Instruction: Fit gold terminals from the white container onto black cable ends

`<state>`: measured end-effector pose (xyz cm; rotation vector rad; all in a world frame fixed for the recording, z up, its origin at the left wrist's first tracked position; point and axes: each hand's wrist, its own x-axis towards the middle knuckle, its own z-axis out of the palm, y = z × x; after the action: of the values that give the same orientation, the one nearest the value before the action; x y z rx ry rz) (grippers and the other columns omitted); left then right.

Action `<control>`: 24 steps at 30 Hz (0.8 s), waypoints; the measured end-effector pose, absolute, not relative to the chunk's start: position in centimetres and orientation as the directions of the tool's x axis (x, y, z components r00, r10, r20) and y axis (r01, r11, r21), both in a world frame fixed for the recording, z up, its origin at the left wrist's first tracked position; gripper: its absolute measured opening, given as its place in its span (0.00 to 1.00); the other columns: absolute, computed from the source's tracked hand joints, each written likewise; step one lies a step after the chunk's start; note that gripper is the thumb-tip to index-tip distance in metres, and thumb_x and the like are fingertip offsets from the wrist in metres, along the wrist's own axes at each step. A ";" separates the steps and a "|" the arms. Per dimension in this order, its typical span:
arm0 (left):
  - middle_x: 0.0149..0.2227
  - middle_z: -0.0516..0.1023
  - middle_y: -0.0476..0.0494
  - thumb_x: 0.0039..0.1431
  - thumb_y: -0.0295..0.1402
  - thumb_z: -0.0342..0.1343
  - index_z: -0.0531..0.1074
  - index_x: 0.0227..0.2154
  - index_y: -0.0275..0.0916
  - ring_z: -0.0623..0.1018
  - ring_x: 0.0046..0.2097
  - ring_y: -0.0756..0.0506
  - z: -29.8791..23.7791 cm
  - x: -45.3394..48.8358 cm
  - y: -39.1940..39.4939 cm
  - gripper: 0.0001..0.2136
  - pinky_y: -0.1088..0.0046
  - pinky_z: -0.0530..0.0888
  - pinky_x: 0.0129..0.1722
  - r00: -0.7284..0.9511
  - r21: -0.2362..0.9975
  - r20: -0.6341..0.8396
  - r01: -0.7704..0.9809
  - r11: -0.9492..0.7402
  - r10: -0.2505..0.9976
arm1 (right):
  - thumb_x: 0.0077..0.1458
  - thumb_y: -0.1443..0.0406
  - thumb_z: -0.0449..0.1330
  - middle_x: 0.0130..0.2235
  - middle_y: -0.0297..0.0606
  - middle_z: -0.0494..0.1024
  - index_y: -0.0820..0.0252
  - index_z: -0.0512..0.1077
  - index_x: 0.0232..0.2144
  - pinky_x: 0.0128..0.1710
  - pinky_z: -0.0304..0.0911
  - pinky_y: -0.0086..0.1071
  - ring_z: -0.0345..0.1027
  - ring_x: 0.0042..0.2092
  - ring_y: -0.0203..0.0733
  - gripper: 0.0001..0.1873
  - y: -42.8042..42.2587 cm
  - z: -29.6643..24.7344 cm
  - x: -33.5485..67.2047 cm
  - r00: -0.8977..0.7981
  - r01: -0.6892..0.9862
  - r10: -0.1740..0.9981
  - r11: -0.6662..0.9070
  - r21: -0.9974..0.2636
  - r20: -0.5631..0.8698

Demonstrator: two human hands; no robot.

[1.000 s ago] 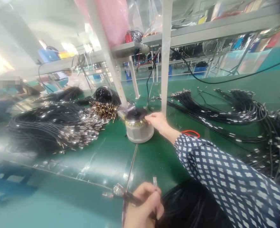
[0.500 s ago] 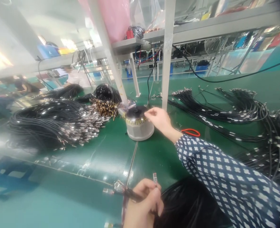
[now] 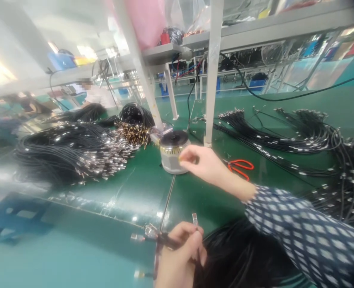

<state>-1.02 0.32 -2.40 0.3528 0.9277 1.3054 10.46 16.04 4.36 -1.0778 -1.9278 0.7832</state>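
My left hand (image 3: pixel 181 256) at the bottom edge grips a bunch of black cables (image 3: pixel 243 256) whose metal connector ends (image 3: pixel 148 233) stick out to the left; one connector (image 3: pixel 195 219) points up above my fingers. My right hand (image 3: pixel 202 162), in a dotted blue sleeve, hovers just in front of a round grey device with a black top (image 3: pixel 172 152). Its fingertips are pinched together, seemingly on a small yellowish piece, though blur hides what it is.
A large heap of black cables with metal ends (image 3: pixel 71 154) lies at the left, more cable bundles (image 3: pixel 299 136) at the right. Orange-handled scissors (image 3: pixel 239 166) lie behind my right wrist. White frame posts (image 3: pixel 210 72) stand behind the device. A person works far left at the back.
My right hand has drawn back from the round device's top toward me, fingers pinched. My left hand has stayed in place with its cables.
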 end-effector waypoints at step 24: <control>0.16 0.63 0.55 0.48 0.31 0.67 0.71 0.19 0.36 0.69 0.20 0.52 -0.5 -0.9 -0.3 0.11 0.76 0.63 0.23 0.030 0.794 -0.377 -0.504 0.339 0.926 | 0.52 0.67 0.64 0.32 0.34 0.74 0.61 0.74 0.26 0.41 0.63 0.32 0.69 0.36 0.38 0.05 7.7 3.6 15.4 -0.648 0.293 0.756 0.144 -0.945 -0.086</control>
<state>-0.92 -0.28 -0.54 0.5192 1.0247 1.1815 15.43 7.75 3.63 -1.0033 -2.0152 1.5142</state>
